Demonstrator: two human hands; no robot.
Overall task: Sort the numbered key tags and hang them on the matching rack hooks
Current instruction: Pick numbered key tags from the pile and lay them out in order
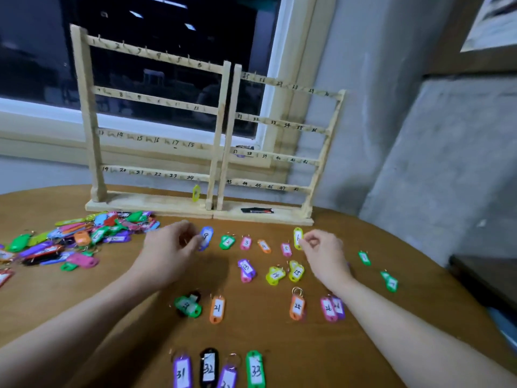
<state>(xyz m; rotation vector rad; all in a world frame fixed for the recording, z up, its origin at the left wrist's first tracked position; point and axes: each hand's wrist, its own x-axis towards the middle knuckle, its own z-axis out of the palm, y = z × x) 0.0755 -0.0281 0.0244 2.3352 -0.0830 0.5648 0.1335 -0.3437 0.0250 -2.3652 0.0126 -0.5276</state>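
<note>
Both hands are over the wooden tabletop (363, 247) rn. Left hand (170, 247) pinches a blue tag (206, 237), reads like 9, at the start of the top sorted row. Right hand (321, 249) pinches a yellow tag (298, 238) w/ a 6 on it. Unsorted pile (75, 239) sits far left. Two wooden racks (221, 130) stand behind; one yellow tag hangs (196, 192) under hook 24.
</note>
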